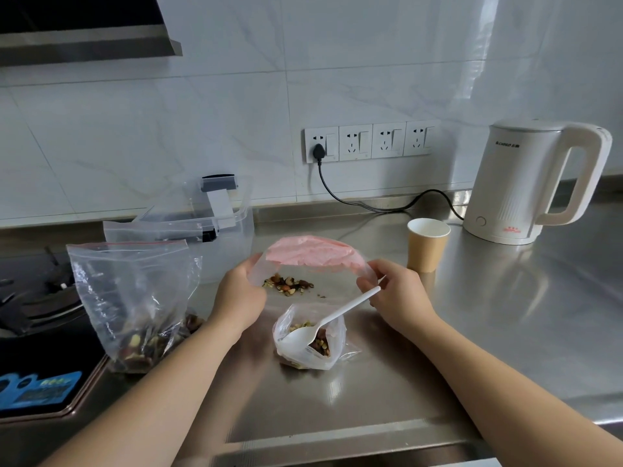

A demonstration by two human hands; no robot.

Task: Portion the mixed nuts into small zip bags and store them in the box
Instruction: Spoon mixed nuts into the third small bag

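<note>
Nuts point(288, 285) in held zip bag point(312, 252) — half-filled

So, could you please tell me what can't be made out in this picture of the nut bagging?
- Head view, small zip bag: whether its seal is closed; it is blurred.
- Head view, left hand: its fingers are hidden behind the bag.
- Head view, clear box: its contents, blocked by empty bags in front.
- Head view, paper cup: its inside is out of sight.
- Head view, stove: cut off by the left edge.
</note>
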